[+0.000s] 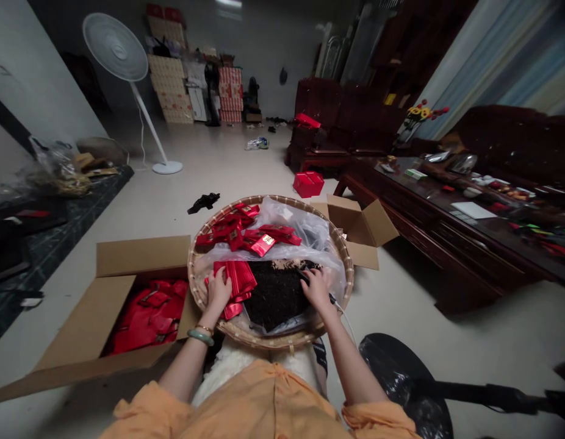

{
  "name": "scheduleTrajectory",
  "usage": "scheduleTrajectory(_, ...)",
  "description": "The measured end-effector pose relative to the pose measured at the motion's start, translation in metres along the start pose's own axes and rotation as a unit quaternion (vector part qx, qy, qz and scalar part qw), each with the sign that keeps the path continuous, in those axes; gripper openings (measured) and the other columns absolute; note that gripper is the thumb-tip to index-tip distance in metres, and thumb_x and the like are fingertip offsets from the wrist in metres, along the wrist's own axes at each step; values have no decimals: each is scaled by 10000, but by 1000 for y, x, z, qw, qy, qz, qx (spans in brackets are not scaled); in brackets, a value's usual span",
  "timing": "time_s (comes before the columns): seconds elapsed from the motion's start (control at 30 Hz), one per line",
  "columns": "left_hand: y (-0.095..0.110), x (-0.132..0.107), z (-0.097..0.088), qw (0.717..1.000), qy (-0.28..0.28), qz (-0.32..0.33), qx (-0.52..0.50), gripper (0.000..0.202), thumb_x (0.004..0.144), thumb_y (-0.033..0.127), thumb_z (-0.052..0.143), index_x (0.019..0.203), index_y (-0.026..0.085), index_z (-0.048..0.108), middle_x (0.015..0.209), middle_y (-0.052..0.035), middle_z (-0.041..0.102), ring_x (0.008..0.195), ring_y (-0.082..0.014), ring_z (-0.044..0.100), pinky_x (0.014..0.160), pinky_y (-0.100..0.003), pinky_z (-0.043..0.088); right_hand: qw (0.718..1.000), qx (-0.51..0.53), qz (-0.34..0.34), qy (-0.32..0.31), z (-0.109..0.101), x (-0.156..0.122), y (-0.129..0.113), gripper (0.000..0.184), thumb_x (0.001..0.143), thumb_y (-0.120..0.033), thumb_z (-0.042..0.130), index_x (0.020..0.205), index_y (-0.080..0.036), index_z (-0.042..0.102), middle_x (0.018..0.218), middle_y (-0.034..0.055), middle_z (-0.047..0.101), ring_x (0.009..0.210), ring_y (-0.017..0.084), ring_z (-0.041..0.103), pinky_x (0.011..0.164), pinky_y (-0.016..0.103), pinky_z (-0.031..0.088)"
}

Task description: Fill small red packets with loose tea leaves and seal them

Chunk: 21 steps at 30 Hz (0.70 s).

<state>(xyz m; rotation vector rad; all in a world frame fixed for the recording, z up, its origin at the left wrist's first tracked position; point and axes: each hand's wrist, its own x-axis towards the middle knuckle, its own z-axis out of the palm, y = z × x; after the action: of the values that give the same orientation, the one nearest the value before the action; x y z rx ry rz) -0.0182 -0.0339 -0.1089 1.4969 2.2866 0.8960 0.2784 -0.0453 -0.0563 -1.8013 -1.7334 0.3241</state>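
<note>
A round woven basket tray point(204, 244) rests on my lap, lined with clear plastic. A dark pile of loose tea leaves point(276, 289) lies in its near half. My left hand point(217, 291) is closed on a stack of red packets point(239, 277) at the pile's left edge. My right hand point(316, 286) sits at the pile's right edge, fingers curled over a small dark object I cannot name, with a white cord trailing from it. More red packets point(250, 231) lie scattered at the tray's far side.
An open cardboard box point(140, 256) with red bags stands at my left, and a second open box point(360, 225) sits behind the tray on the right. A dark wooden table point(447, 238) runs along the right. A white floor fan point(122, 55) stands at the back left.
</note>
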Motion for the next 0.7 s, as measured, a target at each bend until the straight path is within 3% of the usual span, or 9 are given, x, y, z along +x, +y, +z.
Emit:
scheduleTrajectory(0.1,35,-35,-14,995,64,58,-45,432,771,240,525,1189,131,535,1380,-196,355,1314,-358,260,1031,-575,226,985,97,-72,124,-42,-59,-25,267,765,-183,574,1011,-221,671,1249,124,543,1228,319,411,1001,550,308)
scheduleTrajectory(0.17,61,-67,-22,979,30,111,-166,432,782,323,540,1180,155,538,1390,-176,342,1303,-326,294,1045,-526,251,960,245,-130,43,-56,-99,-39,205,795,-200,570,951,-266,686,1104,81,634,1075,250,554,930,441,435)
scheduleTrajectory(0.23,87,-100,-28,918,-154,137,-338,506,758,426,573,1199,183,518,1283,-159,474,1166,-276,475,979,-452,380,918,390,-51,45,-57,-124,-54,144,802,-228,589,894,-277,688,913,46,686,858,198,636,802,361,516)
scheduleTrajectory(0.3,111,-128,-31,805,-368,112,-452,607,719,518,600,1221,191,505,1177,-150,571,1060,-254,557,916,-410,442,844,528,89,28,-50,-131,-68,352,769,-275,653,1116,-301,601,1127,52,635,920,197,634,855,378,502)
scheduleTrajectory(0.37,132,-146,-32,752,-430,22,-499,562,767,582,510,1136,161,559,978,-137,652,913,-224,614,829,-373,487,750,649,116,-51,-45,-129,-81,528,730,-345,695,1227,-297,525,1308,68,518,1105,226,560,981,417,415)
scheduleTrajectory(0.4,140,-152,-33,752,-420,-16,-507,545,766,614,484,1020,146,603,870,-118,663,817,-209,626,756,-346,507,709,691,119,-75,-43,-126,-86,552,725,-375,695,1241,-295,514,1352,66,474,1167,229,516,1029,426,362)
scheduleTrajectory(0.5,157,-155,-34,811,-311,-60,-492,531,670,678,542,644,148,563,606,-42,593,606,-156,575,553,-248,474,619,769,134,-87,-44,-120,-95,561,721,-428,679,1237,-280,520,1388,62,433,1254,234,430,1097,445,246)
scheduleTrajectory(0.57,163,-151,-33,838,-268,-57,-472,540,643,693,548,558,162,496,524,-7,529,532,-131,525,477,-217,421,583,794,148,-88,-47,-116,-94,553,720,-432,666,1231,-273,529,1384,63,439,1279,236,397,1114,456,203)
scheduleTrajectory(0.7,164,-145,-29,852,-261,-31,-453,533,682,684,506,553,170,456,495,21,473,485,-103,466,442,-199,365,536,820,180,-94,-48,-110,-89,505,747,-445,600,1224,-294,537,1359,53,469,1286,247,385,1101,509,208)
